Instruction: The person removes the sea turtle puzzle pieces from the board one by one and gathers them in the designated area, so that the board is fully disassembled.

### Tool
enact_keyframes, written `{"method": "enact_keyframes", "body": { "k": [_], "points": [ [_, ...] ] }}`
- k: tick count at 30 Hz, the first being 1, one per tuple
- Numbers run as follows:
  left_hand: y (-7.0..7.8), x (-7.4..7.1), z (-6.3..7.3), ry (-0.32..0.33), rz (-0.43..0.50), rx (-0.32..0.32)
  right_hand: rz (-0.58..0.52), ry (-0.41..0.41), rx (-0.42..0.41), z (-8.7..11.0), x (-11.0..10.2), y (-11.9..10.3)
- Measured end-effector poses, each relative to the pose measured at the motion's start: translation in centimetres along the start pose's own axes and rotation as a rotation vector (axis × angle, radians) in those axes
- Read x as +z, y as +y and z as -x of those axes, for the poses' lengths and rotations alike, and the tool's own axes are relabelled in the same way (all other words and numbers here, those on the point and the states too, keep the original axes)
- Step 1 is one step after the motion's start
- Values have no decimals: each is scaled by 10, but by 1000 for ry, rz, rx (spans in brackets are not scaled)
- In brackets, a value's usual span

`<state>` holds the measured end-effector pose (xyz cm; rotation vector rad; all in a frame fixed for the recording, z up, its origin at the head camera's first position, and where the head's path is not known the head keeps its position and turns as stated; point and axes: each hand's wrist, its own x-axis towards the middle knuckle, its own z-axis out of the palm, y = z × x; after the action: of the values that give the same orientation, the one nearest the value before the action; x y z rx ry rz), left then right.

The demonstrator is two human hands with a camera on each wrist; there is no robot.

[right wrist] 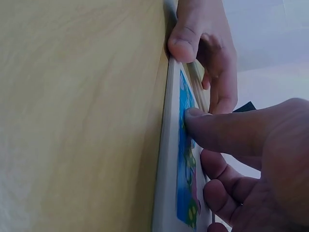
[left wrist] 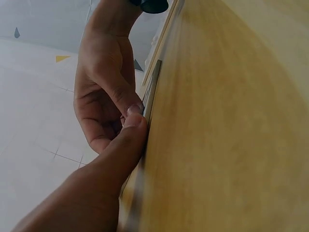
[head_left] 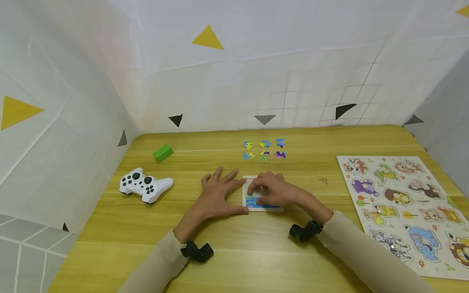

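A small white puzzle tray [head_left: 269, 210] lies flat on the table, with blue jigsaw pieces [right wrist: 185, 169] along its near side. My left hand [head_left: 216, 197] is spread at the tray's left side; the index fingertip meets the upper left corner and the thumb the lower left one. Over the tray, my right hand [head_left: 276, 193] curls its fingers, with thumb and index finger close together at the puzzle piece [head_left: 250, 202] on the lower left. In the right wrist view the right thumb [right wrist: 217, 128] rests on the picture surface. The right hand covers part of the tray.
Several loose jigsaw pieces [head_left: 280, 155] lie in two rows beyond the tray. To the left are a white game controller [head_left: 144, 185] and a green block [head_left: 163, 153]. A large animal puzzle board [head_left: 399, 207] lies at the right, close to the right forearm.
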<state>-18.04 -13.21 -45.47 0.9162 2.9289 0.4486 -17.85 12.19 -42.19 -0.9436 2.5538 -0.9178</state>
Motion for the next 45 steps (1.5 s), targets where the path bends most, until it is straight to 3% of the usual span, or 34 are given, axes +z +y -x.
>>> {"method": "enact_keyframes", "body": {
  "k": [9, 17, 30, 37, 45],
  "points": [
    [0, 0, 0, 11, 13, 2, -39, 10, 14, 0, -2, -4],
    [0, 0, 0, 7, 25, 0, -46, 23, -29, 3, 0, -4],
    [1, -1, 1, 12, 26, 2, 20, 83, -91, 5, 8, -8],
    [1, -2, 1, 18, 24, 5, 29, 61, -74, 5, 6, -10],
    [0, -1, 2, 20, 22, 12, 108, 72, -128, 4, 6, -7]
  ]
}}
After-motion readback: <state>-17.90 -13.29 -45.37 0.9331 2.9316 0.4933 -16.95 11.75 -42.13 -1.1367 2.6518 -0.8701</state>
